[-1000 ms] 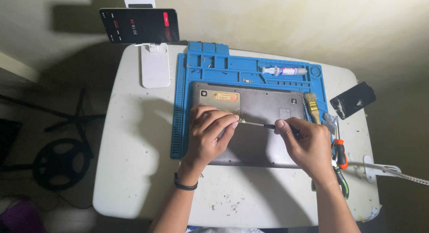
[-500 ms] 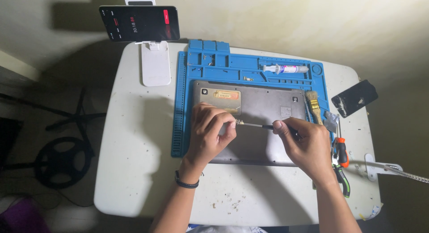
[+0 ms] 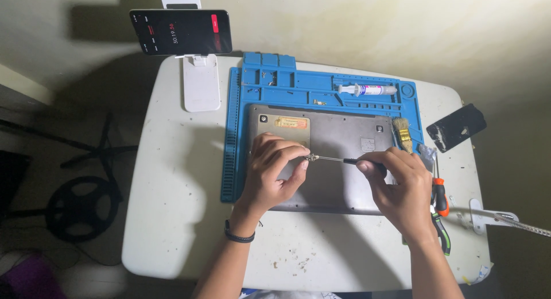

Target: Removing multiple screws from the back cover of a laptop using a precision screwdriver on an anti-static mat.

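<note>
A grey laptop (image 3: 336,135) lies bottom side up on a blue repair mat (image 3: 321,92) on a white table (image 3: 172,178). My right hand (image 3: 399,187) grips the black handle of a thin screwdriver (image 3: 336,159) held level above the laptop. My left hand (image 3: 272,170) pinches the screwdriver's metal tip between thumb and fingers. A black band circles my left wrist.
A phone (image 3: 181,31) sits on a white stand (image 3: 201,84) at the table's back left. A syringe tube (image 3: 367,90) lies in the mat's tray. A brush (image 3: 403,134), orange-handled tool (image 3: 440,197), green-handled pliers (image 3: 443,236) and black phone (image 3: 456,127) lie at right.
Both hands hold nearly the same pose on the screwdriver; my left fingers have shifted slightly at its tip.
</note>
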